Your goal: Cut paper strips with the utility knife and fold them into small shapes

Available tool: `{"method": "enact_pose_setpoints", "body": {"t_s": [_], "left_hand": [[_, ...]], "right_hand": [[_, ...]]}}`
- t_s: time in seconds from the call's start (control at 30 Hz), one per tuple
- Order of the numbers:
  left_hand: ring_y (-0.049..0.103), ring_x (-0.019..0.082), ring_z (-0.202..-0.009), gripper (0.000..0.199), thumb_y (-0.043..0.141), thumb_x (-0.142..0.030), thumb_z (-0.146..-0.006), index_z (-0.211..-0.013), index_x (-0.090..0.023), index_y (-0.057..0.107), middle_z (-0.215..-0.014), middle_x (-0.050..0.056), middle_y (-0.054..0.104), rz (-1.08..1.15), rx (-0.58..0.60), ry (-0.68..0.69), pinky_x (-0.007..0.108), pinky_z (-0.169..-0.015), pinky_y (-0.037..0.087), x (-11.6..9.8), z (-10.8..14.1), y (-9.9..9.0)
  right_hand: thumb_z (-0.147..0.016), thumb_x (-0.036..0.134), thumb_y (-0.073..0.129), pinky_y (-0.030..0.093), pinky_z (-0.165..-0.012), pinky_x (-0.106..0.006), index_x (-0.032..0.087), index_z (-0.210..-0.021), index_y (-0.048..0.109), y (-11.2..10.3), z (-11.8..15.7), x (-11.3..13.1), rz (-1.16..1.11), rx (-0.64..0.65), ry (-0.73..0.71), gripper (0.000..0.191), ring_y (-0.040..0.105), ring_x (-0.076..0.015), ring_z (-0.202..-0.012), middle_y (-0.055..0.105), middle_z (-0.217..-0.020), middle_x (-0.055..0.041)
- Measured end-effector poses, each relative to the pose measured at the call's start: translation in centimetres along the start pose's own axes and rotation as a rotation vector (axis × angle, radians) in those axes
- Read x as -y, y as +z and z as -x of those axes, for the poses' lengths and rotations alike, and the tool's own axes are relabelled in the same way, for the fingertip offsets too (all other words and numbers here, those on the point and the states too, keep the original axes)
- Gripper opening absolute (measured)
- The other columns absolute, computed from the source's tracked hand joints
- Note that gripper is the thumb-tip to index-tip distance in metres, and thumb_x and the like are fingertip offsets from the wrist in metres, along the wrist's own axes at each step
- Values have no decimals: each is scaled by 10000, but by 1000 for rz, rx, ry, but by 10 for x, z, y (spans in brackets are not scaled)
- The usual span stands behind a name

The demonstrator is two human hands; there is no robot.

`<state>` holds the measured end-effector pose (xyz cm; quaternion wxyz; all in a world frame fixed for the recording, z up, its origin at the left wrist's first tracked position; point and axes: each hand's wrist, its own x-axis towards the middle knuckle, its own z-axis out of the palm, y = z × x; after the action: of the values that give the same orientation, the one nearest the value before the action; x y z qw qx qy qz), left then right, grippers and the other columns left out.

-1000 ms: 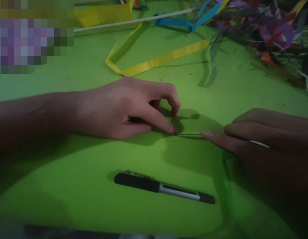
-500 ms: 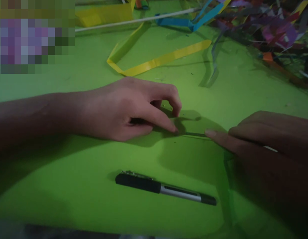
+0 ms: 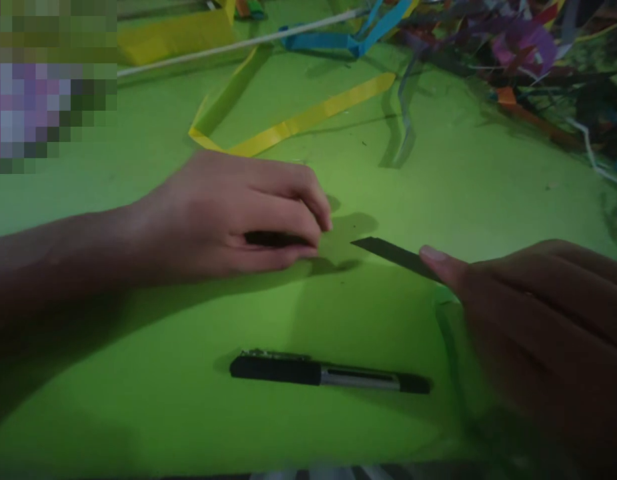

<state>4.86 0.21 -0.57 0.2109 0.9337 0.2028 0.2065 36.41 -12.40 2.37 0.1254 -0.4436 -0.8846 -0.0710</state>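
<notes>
My right hand [image 3: 533,313] is closed around a cutter knife, its handle hidden in the palm. The dark, slanted blade [image 3: 396,257] points left, with my fingertip lying along its back. Across a short gap, my left hand [image 3: 253,217] rests on the green tabletop [image 3: 153,373]. Its fingers are curled and the thumb is drawn up to the index finger; whether anything small sits between them is hidden. Nearer me lies a capped pen [image 3: 328,373], black and silver.
A folded yellow paper strip [image 3: 308,120] lies beyond my left hand, with a blue strip [image 3: 321,41] and a thin white stick [image 3: 198,57] behind it. Tangled coloured shreds [image 3: 528,47] heap at the far right. A green strip [image 3: 448,340] lies beside my right hand.
The blade has come away from my left fingertips and turned so its flat side shows. My left hand has drawn back left, its thumb and index finger closing up. The view has shifted slightly.
</notes>
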Motion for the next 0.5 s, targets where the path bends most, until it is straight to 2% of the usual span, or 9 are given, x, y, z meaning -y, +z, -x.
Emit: {"method": "enact_pose_setpoints", "body": {"t_s": [0.07, 0.13, 0.2, 0.3, 0.4, 0.5], "left_hand": [[775, 120, -871, 294, 637, -377, -1116, -890, -259, 784, -1016, -20, 838, -49, -21, -56, 236, -684, 628, -5, 2, -4], [738, 105, -781, 345, 641, -352, -1110, -793, -233, 709, -914, -16, 808, -64, -53, -113, 232, -641, 603, -9, 3, -6], [731, 113, -768, 265, 633, -294, -1091, -843, -224, 698, -902, 2, 793, -42, -86, -152, 240, -635, 601, -10, 2, -6], [744, 136, -787, 81, 659, -257, -1044, -1042, -212, 727, -974, 32, 804, 32, -98, -185, 257, -642, 614, -8, -1, -6], [737, 147, -787, 97, 669, -273, -1034, -1055, -213, 742, -989, 39, 815, 97, -48, -196, 261, -632, 604, -8, -5, -6], [740, 157, -813, 128, 682, -309, -1053, -1066, -214, 767, -987, 30, 825, 144, -8, -246, 263, -652, 598, -12, -6, -7]], "right_hand": [[-1095, 285, 617, 529, -752, -443, 369, -1447, 672, 1, 3, 3, -11, -85, -23, 366, 714, -255, -802, 814, -1012, -27], [-1120, 252, 565, 556, -811, -419, 375, -1346, 726, 2, 3, 6, -57, -70, -8, 304, 725, -236, -810, 800, -958, -17], [-1139, 322, 550, 585, -825, -397, 386, -1247, 777, 3, 1, 7, -111, 30, 84, 259, 740, -228, -835, 779, -900, -14], [-1123, 477, 583, 588, -745, -366, 392, -1123, 828, 5, -1, 5, -149, 169, 262, 260, 728, -217, -813, 713, -784, -20], [-1115, 514, 578, 576, -732, -355, 405, -1058, 838, 7, -3, -1, -170, 203, 298, 288, 714, -201, -817, 674, -726, -10], [-1123, 497, 561, 566, -762, -357, 439, -1077, 841, 8, -5, -4, -174, 189, 293, 289, 717, -184, -845, 699, -746, 6]]}}
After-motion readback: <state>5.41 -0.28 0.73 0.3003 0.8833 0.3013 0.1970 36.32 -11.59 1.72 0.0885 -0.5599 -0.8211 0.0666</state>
